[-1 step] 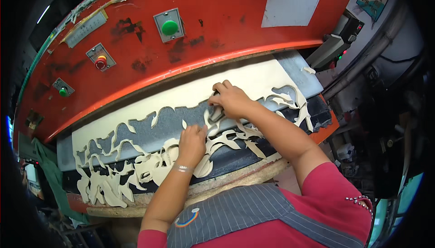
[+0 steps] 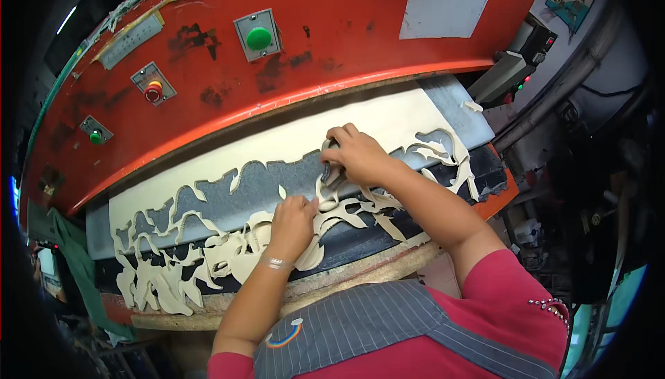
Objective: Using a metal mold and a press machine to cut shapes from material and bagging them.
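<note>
Press: a big red machine head (image 2: 332, 40) arches over the bench, with a green button (image 2: 258, 38) in a grey plate, a red-and-yellow knob (image 2: 153, 91) to the left of it, and a smaller green button (image 2: 96, 137) further left.
Bed: a grey cutting board (image 2: 277, 182) runs under the red head, with a darker layer below it.
Sheet: a cream sheet (image 2: 325, 133) lies across the board; its far half is whole, its near half is cut into a lacy web of leftover strips (image 2: 166, 282) that hang over the front edge.
Right hand: the right hand (image 2: 357, 156) is curled, fingers closed over a dark metal cutting die (image 2: 327, 169) standing on the sheet's cut edge; how firmly it grips is hard to tell.
Left hand: the left hand (image 2: 292, 221) lies knuckles up, just beside the die, fingertips pressed on the cream strips; a thin bracelet (image 2: 277, 263) circles the wrist.
Clothing: a grey striped apron (image 2: 360, 337) over a red shirt (image 2: 516, 296).
</note>
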Motion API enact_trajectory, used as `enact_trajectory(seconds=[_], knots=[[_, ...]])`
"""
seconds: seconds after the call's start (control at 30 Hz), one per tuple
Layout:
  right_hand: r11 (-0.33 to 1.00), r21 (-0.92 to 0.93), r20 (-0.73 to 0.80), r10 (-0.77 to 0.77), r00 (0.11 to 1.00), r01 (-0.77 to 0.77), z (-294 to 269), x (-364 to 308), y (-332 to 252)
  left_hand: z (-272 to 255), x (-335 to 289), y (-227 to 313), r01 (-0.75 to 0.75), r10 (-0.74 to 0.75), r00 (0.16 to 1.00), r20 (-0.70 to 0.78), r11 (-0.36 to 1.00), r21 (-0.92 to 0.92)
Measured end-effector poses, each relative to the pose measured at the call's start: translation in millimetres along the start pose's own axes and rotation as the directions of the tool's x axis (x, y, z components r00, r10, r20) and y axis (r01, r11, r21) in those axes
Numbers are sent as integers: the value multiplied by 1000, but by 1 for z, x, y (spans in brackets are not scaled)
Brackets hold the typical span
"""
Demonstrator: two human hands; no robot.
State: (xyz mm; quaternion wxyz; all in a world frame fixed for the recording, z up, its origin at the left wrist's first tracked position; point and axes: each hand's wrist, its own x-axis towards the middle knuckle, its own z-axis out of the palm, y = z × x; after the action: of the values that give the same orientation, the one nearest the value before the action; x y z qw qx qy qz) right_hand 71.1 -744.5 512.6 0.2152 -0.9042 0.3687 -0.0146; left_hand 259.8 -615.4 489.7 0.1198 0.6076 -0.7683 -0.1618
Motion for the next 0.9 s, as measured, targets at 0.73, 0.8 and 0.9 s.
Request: enact_trajectory(seconds=[0.73,0.8,0.9], knots=[[122,992,-48,153,987,29,51,-138,-68,-41,-54,104,471,-10,879,476,167,-866],[192,980,-7,252,968,-43,39,-142,-80,-40,-59,114,342,-58,935,349,399,-851],[97,995,-15,304,952,-15,57,-145,-83,-25,-62,99,325,-139,945,295,359,-875]])
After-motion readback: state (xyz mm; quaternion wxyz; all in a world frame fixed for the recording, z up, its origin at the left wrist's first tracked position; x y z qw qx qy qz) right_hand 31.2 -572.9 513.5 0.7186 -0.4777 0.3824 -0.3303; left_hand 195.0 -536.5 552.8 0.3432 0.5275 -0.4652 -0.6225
